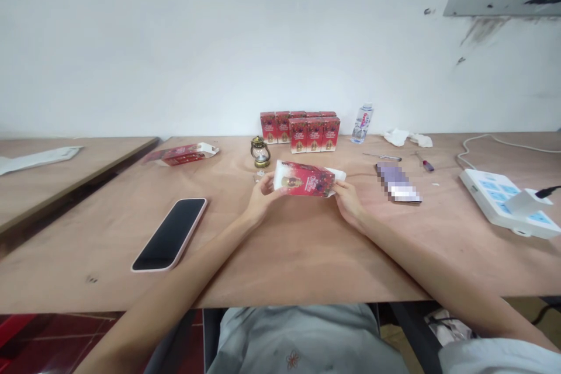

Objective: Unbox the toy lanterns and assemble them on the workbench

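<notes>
A red printed cardboard box point(307, 180) is held sideways above the table between both hands, its white flap sticking out at the right end. My left hand point(263, 196) grips the left end, thumb on the printed face. At the right end my right hand point(348, 200) has its fingers closed on the edge beside the flap. Just behind the left hand stands a small bronze-coloured lantern point(260, 153) with a clear globe. Several closed red boxes point(314, 133) stand upright in rows behind the held one. More red cartons point(186, 154) lie flat at the back left.
A phone point(170, 235) lies at the left, another, blurred phone point(398, 182) at the right. A water bottle point(362, 124), crumpled tissues point(397, 137) and a thin metal tool point(382, 156) are at the back right. A white power strip point(491, 198) with a plugged-in adapter sits far right.
</notes>
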`<state>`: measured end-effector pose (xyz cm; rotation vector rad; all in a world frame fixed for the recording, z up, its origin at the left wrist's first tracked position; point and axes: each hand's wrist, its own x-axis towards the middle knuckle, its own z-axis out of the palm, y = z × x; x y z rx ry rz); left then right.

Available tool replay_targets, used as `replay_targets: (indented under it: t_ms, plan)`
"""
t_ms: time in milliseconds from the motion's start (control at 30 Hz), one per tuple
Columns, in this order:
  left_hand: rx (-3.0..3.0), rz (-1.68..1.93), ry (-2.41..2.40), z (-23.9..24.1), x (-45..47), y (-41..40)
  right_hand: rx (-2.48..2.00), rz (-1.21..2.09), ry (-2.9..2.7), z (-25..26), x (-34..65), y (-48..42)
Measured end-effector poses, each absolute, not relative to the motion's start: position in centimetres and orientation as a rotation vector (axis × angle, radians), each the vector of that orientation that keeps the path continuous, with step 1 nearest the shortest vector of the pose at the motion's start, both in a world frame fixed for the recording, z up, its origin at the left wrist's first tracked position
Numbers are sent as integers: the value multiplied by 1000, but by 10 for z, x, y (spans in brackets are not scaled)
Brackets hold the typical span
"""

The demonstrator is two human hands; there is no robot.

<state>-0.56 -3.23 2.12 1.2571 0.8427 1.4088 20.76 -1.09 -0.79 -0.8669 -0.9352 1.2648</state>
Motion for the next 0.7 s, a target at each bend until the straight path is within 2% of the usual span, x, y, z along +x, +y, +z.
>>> replay_targets:
  t_ms: [200,433,567,700]
  plan:
    - [1198,1705,956,37,-21,-21,-753,1300,-781,8,221,-4]
    - [1382,2138,1453,60,-48,-15,-888,879,-880,46,224,25]
    - [1808,2059,1783,62,-47,-30,-941,534,-1322,70,205,37]
    - [2270,1777,1734,56,-45,-38,-998,346,-1628,73,186,41]
